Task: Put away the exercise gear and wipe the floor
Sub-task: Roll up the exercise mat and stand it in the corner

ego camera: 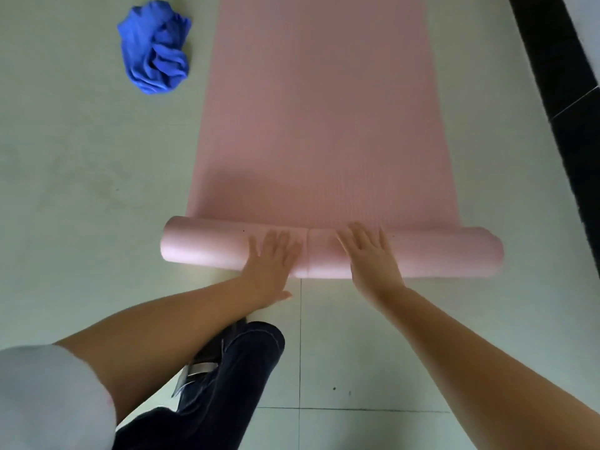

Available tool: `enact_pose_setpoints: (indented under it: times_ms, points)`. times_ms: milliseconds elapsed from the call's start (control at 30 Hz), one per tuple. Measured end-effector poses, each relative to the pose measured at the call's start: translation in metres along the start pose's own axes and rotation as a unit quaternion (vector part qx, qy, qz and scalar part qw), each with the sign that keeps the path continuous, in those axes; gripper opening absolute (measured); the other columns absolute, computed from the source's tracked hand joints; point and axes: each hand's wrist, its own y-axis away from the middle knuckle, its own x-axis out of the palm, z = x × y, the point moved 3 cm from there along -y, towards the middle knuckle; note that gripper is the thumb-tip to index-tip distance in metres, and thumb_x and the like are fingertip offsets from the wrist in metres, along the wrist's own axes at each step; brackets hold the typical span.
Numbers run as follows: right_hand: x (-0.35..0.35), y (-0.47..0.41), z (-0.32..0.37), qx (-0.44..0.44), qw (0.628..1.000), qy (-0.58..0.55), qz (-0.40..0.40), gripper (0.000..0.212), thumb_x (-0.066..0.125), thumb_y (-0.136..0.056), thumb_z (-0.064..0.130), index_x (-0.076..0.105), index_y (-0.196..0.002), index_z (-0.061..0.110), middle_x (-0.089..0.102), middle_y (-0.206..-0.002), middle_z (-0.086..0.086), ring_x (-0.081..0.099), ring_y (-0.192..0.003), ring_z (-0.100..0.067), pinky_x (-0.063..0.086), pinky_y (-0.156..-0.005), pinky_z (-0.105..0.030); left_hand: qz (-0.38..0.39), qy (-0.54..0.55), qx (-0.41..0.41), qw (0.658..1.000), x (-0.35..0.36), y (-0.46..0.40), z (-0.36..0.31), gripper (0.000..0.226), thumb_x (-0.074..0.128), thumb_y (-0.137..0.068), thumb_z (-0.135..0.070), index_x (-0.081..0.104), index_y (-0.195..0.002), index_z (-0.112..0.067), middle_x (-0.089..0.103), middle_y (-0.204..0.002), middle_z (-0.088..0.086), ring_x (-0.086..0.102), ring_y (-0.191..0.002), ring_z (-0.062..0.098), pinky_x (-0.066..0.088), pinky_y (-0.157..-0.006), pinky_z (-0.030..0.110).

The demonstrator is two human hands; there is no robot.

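Pink mat [321, 125] under flat hands [321, 254]

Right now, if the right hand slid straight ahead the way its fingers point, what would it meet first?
Only the flat, unrolled stretch of the pink foam exercise mat ahead of the right hand; nothing visible lies on it, as far as the picture shows.

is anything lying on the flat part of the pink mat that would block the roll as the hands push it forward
Nothing visible does. The flat stretch of the pink mat ahead of the roll is bare up to the frame edge. The blue cloth lies on the floor beside the mat's left edge, apart from it. Left hand and right hand rest flat on the roll.
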Motion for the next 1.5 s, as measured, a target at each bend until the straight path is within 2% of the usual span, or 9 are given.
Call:
enact_pose_setpoints:
  times_ms: [133, 333, 533, 733, 933, 1067, 1200, 1300, 1500]
  points:
    - [0.038, 0.032, 0.019, -0.045, 0.998, 0.045, 0.026, 0.107, 0.081, -0.041, -0.001, 0.039, -0.138, 0.009, 0.045, -0.143, -0.019, 0.044, -0.133, -0.033, 0.03, -0.103, -0.06, 0.018, -0.051, 0.022, 0.998, -0.012, -0.017, 0.008, 0.106, 0.05, -0.087, -0.06, -0.018, -0.148, -0.006, -0.01, -0.156, 0.025, 0.0, -0.143, 0.046, 0.015, -0.109, 0.065]
    - [0.022, -0.008, 0.006, -0.039, 0.993, 0.052, 0.096, 0.102, 0.055, -0.081, -0.001, -0.02, -0.148, 0.02, -0.016, -0.158, -0.007, -0.007, -0.148, -0.025, -0.013, -0.113, -0.05, 0.011, -0.005, 0.069, 0.998, -0.042, -0.048, 0.025, 0.09, 0.065, -0.084, -0.033, 0.008, -0.15, -0.011, 0.038, -0.14, 0.017, 0.044, -0.123, 0.031, 0.04, -0.098, 0.041]
    - [-0.025, -0.074, 0.002, 0.009, 0.987, 0.0, 0.163, 0.078, 0.053, -0.085, 0.007, 0.014, -0.15, 0.027, 0.029, -0.149, -0.004, 0.025, -0.14, -0.022, 0.005, -0.115, -0.057, 0.068, 0.182, 0.058, 0.979, -0.062, -0.068, 0.066, 0.087, 0.063, -0.077, -0.042, 0.016, -0.149, -0.031, 0.042, -0.139, 0.002, 0.044, -0.123, 0.028, 0.039, -0.099, 0.038]
    - [-0.039, -0.116, 0.003, 0.093, 0.979, -0.004, 0.182, 0.059, 0.048, -0.083, 0.014, 0.039, -0.137, 0.035, 0.05, -0.131, -0.002, 0.04, -0.13, -0.025, -0.005, -0.107, -0.07, -0.198, 0.034, 0.012, 0.98, -0.031, -0.04, 0.05, 0.106, 0.083, -0.049, -0.047, 0.036, -0.138, -0.015, 0.055, -0.131, 0.017, 0.055, -0.119, 0.036, 0.041, -0.09, 0.062]
    - [-0.053, -0.124, 0.011, 0.118, 0.988, 0.043, 0.085, 0.07, 0.047, -0.085, 0.008, 0.021, -0.149, 0.021, 0.017, -0.158, -0.007, 0.008, -0.147, -0.024, -0.014, -0.103, -0.072, -0.134, 0.046, 0.04, 0.989, -0.054, -0.093, 0.082, 0.115, 0.081, -0.048, -0.061, 0.026, -0.141, -0.021, 0.056, -0.123, 0.012, 0.052, -0.108, 0.031, 0.046, -0.083, 0.058]
    - [-0.043, -0.103, 0.007, 0.099, 0.992, 0.077, -0.024, 0.086, 0.077, -0.055, 0.014, 0.047, -0.136, 0.016, 0.041, -0.147, -0.016, 0.032, -0.139, -0.03, 0.016, -0.102, -0.076, 0.042, 0.174, 0.118, 0.977, -0.077, -0.142, 0.114, 0.095, 0.063, -0.078, -0.058, 0.008, -0.15, -0.03, 0.029, -0.149, 0.002, 0.031, -0.134, 0.025, 0.031, -0.107, 0.042]
    - [-0.018, -0.107, -0.01, 0.11, 0.988, 0.081, 0.075, 0.123, 0.087, -0.035, 0.026, 0.03, -0.144, 0.023, 0.038, -0.15, -0.008, 0.038, -0.137, -0.028, 0.027, -0.093, -0.076, 0.096, 0.246, 0.163, 0.951, -0.08, -0.179, 0.138, 0.099, 0.064, -0.07, -0.066, 0.007, -0.148, -0.041, 0.026, -0.146, -0.003, 0.024, -0.136, 0.022, 0.028, -0.11, 0.046]
    - [-0.026, -0.148, -0.019, 0.119, 0.982, 0.054, 0.138, 0.118, 0.076, -0.07, 0.028, -0.009, -0.151, 0.025, -0.006, -0.159, -0.003, 0.006, -0.148, -0.029, 0.007, -0.101, -0.078, 0.101, 0.252, 0.161, 0.949, -0.088, -0.195, 0.147, 0.105, 0.064, -0.07, -0.068, 0.003, -0.149, -0.039, 0.015, -0.15, -0.002, 0.016, -0.14, 0.024, 0.025, -0.113, 0.049]
    - [-0.06, -0.213, -0.035, 0.13, 0.957, -0.004, 0.258, 0.086, 0.059, -0.085, 0.028, 0.004, -0.15, 0.031, 0.008, -0.157, 0.002, 0.005, -0.145, -0.021, 0.001, -0.102, -0.076, -0.169, 0.104, 0.14, 0.97, -0.129, -0.168, 0.144, 0.08, 0.058, -0.075, -0.055, 0.028, -0.139, -0.019, 0.06, -0.119, 0.015, 0.054, -0.104, 0.032, 0.049, -0.082, 0.047]
